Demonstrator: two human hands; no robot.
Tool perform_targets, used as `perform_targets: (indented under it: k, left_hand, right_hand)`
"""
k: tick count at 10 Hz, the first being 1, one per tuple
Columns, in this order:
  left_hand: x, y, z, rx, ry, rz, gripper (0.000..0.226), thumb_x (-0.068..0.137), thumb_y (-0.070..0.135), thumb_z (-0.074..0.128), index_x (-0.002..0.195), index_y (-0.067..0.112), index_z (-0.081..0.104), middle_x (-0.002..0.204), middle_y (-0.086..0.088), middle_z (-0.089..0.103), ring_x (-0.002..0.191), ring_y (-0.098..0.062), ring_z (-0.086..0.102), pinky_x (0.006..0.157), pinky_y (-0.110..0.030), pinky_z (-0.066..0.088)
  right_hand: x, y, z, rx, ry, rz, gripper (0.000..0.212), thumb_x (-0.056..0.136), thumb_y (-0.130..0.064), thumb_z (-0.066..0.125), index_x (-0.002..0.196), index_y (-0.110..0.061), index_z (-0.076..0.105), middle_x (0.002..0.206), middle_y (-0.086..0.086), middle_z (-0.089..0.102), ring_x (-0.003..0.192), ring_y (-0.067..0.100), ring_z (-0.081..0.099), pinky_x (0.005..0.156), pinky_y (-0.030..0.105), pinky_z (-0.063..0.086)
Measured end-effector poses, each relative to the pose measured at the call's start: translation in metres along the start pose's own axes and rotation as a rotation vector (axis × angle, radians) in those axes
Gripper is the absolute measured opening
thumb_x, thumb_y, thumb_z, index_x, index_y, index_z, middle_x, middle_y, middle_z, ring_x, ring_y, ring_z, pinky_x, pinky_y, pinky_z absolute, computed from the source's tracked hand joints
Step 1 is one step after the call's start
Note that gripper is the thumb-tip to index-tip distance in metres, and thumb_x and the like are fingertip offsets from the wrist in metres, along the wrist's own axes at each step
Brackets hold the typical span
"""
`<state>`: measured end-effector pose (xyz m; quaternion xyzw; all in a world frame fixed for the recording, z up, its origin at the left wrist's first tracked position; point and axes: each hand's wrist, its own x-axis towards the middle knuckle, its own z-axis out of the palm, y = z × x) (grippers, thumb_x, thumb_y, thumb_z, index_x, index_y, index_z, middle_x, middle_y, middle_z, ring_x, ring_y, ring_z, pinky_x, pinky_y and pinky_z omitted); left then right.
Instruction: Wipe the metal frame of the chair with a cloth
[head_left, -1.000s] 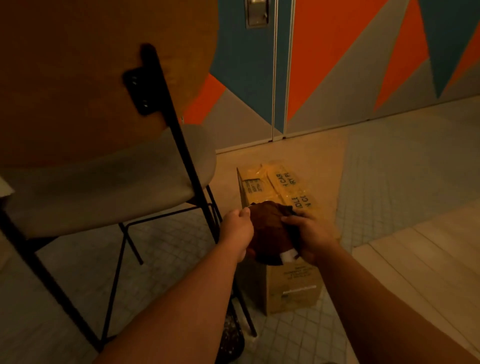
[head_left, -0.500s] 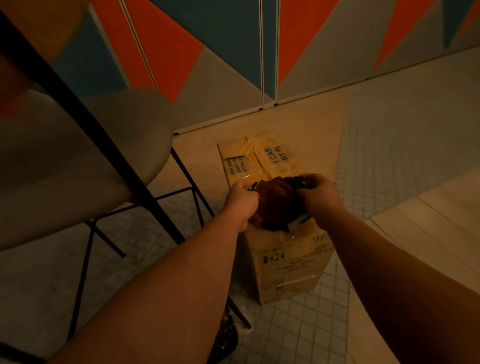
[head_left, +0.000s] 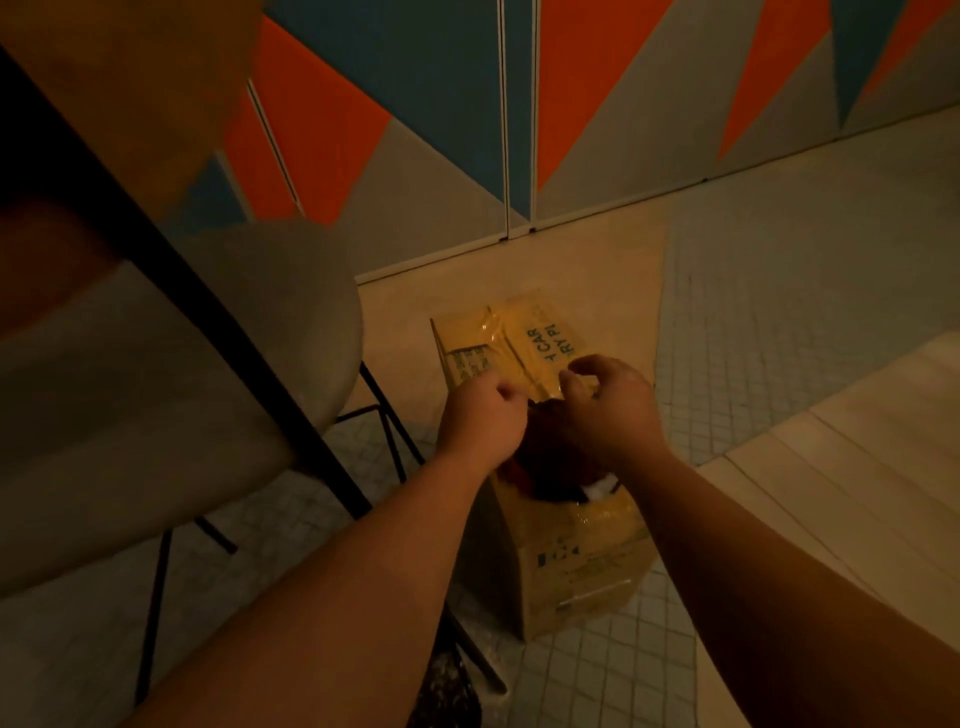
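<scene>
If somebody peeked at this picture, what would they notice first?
Probably the two hands in the middle, the left hand and the right hand, bunching a dark cloth above a yellowish box on the floor. Next, the wall of orange, blue and grey triangles behind, and the chair on the left.

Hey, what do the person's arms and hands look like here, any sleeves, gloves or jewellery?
Both forearms are bare up to the frame edge, with no sleeves showing. The left hand and right hand wear no gloves, and no watch, bracelet or ring shows in this dim light. Nothing is marked or strapped on either arm.
</scene>
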<state>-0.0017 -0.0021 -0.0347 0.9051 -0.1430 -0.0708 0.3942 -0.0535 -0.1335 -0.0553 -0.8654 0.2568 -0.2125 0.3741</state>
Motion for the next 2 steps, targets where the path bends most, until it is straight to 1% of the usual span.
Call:
perform_targets:
  k: [1,2]
  left_hand:
    - [-0.001,0.054,-0.039,-0.107,0.126,0.106,0.031,0.097,0.036,0.050,0.076,0.015,0.059,0.067,0.002,0.056,0.059,-0.012,0.052,0.052,-0.027,0.039]
    - [-0.008,0.122,-0.081,-0.272,0.214,0.178,0.036,0.098,0.034,0.048,0.073,0.009,0.056,0.064,-0.001,0.054,0.056,-0.012,0.046,0.052,-0.029,0.036]
  right_hand:
    - [0.020,-0.063,-0.040,0.094,0.114,-0.061,0.027,0.096,-0.039,0.052,0.106,-0.019,0.068,0.097,-0.003,0.063,0.083,0.011,0.056,0.067,0.024,0.038]
    - [0.042,-0.137,-0.096,0.202,0.211,-0.140,0.026,0.098,-0.036,0.049,0.101,-0.018,0.068,0.090,-0.002,0.066,0.080,0.011,0.058,0.064,0.025,0.041]
